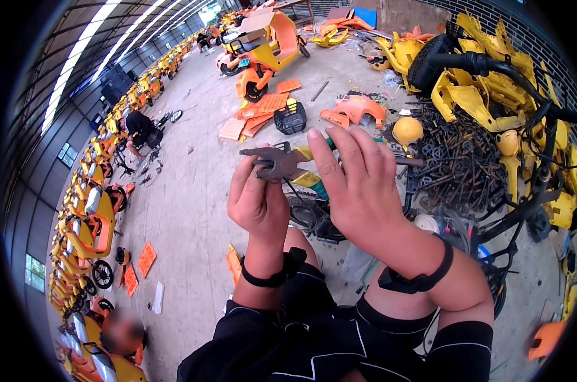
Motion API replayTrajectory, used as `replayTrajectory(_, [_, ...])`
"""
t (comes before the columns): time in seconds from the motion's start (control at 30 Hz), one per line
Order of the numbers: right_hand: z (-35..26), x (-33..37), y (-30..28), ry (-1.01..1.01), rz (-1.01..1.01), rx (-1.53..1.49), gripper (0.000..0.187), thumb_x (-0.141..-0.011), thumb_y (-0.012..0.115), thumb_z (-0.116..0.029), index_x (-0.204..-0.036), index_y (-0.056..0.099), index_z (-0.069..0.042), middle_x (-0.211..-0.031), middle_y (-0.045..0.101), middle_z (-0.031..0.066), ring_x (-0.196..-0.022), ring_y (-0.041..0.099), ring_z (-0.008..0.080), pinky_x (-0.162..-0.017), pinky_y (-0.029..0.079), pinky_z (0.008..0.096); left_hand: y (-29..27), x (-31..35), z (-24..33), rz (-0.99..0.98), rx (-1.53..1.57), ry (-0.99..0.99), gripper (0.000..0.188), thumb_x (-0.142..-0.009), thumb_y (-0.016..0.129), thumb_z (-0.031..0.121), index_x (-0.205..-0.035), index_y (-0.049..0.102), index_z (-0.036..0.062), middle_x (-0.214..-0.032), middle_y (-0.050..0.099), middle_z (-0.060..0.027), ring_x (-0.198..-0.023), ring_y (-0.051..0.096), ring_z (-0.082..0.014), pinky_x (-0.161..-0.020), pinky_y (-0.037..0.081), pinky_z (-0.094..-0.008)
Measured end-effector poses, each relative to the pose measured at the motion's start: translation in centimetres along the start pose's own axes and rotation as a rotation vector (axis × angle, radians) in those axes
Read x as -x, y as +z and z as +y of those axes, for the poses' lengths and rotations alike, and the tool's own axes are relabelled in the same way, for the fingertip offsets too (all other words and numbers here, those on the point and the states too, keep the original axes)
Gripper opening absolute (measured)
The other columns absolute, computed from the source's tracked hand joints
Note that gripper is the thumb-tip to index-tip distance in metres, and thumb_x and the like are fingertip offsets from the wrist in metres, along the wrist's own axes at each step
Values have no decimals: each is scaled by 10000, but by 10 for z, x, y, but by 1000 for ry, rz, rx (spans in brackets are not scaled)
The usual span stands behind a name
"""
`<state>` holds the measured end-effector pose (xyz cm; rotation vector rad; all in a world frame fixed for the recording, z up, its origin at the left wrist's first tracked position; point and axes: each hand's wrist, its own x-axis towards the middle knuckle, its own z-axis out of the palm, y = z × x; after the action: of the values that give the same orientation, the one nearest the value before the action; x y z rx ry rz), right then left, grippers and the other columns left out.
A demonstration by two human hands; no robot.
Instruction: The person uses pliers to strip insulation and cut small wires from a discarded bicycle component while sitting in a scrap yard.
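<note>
In front of me, above my knees, is a pair of pliers [282, 162] with dark metal jaws, its green and yellow handles partly covered by my right hand [368, 191]. That hand grips the handles, with its fingers reaching forward over them. The jaws point left and look parted. My left hand [258, 200] is closed at the jaws, its fingertips partly behind them. What it pinches there, if anything, is hidden. Below the pliers, a dark wheel-like part [307, 213] shows between my arms.
On the right lie a pile of dark metal parts [460, 159], yellow panels [466, 95] and a black tube frame [511, 223]. Orange panels [263, 108] and a black basket [290, 118] are ahead. A yellow scooter [279, 48] stands beyond; a person [139, 127] crouches left beside rows of scooters [88, 229].
</note>
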<state>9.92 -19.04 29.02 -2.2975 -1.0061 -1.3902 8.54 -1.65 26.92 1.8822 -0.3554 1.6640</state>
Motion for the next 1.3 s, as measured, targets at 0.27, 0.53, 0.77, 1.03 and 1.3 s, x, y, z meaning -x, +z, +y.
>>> replayTrajectory(0.27, [1, 1, 5, -7, 47, -19, 610, -836, 586, -87, -1436, 486, -56, -1271, 503, 150, -1152, 500, 315, -921, 387, 467, -3, -4, 3, -1, -21, 41, 209, -886, 638, -110, -1083, 704, -86, -1104, 709, -194, -1001, 711, -258, -855, 565, -322])
replayTrajectory(0.53, [-6, 1, 1, 16, -2, -95, 602, -854, 588, -104, -1443, 482, -40, -1318, 517, 171, -1170, 514, 304, -960, 383, 472, -5, 4, -2, 18, 61, -19, 184, -909, 637, -82, -1080, 706, -84, -1128, 699, -170, -979, 702, -224, -809, 574, -305])
replayTrajectory(0.77, [-5, 1, -4, 7, -4, -108, 591, -853, 587, -112, -1428, 488, -21, -1328, 527, 138, -1175, 512, 300, -980, 387, 469, -7, 3, 1, 6, 16, 11, 182, -905, 639, -85, -1078, 697, -87, -1129, 697, -176, -965, 705, -222, -791, 576, -302])
replayTrajectory(1.03, [-4, 1, -2, -19, 9, -33, 560, -869, 564, -128, -1413, 502, -13, -1345, 538, 105, -1193, 510, 295, -959, 418, 409, -7, 0, 2, -13, -47, 73, 162, -892, 628, -98, -1042, 690, -91, -1118, 692, -188, -940, 715, -239, -785, 574, -309])
replayTrajectory(1.3, [-8, -3, -5, -13, -12, -124, 581, -833, 578, -70, -1404, 498, -1, -1280, 547, 149, -1159, 531, 335, -1006, 409, 463, -12, 1, -2, -3, -76, 75, 148, -903, 612, -94, -1034, 682, -101, -1115, 689, -194, -939, 713, -244, -792, 574, -308])
